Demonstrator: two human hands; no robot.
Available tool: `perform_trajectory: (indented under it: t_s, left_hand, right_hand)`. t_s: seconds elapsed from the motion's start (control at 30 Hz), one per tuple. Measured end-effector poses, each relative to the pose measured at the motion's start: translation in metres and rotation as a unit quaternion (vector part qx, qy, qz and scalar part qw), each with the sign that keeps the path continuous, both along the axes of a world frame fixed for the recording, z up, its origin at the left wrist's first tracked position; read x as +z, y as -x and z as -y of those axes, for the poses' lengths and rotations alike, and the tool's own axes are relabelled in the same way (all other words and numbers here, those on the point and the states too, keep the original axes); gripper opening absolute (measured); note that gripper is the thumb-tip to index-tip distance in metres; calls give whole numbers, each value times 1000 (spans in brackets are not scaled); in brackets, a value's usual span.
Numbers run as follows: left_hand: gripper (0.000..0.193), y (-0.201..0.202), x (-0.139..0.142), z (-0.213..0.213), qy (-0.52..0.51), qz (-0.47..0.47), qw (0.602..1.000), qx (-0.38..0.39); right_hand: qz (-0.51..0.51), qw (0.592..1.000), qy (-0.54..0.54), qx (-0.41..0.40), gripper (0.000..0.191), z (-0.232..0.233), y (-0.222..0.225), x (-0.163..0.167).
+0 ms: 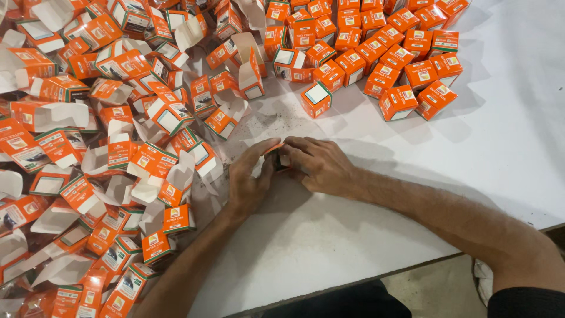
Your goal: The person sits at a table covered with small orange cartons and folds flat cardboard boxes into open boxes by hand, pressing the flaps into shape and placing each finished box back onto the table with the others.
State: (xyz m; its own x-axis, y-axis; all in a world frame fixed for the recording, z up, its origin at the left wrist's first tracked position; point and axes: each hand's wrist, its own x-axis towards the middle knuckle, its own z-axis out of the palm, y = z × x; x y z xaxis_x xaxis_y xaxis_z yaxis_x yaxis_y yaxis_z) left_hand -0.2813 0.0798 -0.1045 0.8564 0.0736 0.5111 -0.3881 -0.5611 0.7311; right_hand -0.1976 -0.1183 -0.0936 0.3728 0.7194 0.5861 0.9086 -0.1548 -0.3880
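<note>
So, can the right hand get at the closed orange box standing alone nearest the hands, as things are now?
Probably yes. The closed orange box stands beyond the right hand with only bare white table between them. But both hands are closed on a small box, so that hand is occupied.

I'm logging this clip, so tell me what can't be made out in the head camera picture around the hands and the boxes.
- Small orange box: mostly hidden between the left hand and right hand; its flaps cannot be judged.
- Pile of open boxes: cut off by the left and top edges.
- Closed boxes: cut off at the top edge.
- White table: right side leaves the frame.
</note>
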Motion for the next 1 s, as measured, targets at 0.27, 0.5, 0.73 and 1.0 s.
perform_trajectory:
  t_s: [0.27, 0.5, 0.73, 1.0]
  left_hand:
    - [45, 2, 19, -18, -68, 41, 986, -149]
    - [48, -1, 15, -20, -160, 65, 971, -166]
    - [35, 1, 8, -16, -85, 26, 990, -107]
    - [26, 0, 5, -14, -96, 56, 987, -118]
  right_hand:
    - [-33, 999, 31, 17, 55, 5, -5, 6]
    - [-156, 988, -16, 11, 68, 2, -12, -20]
    - [-160, 987, 7, 10, 72, 3, -17, -23]
    - [-160, 987, 10, 9, 71, 2, -16, -21]
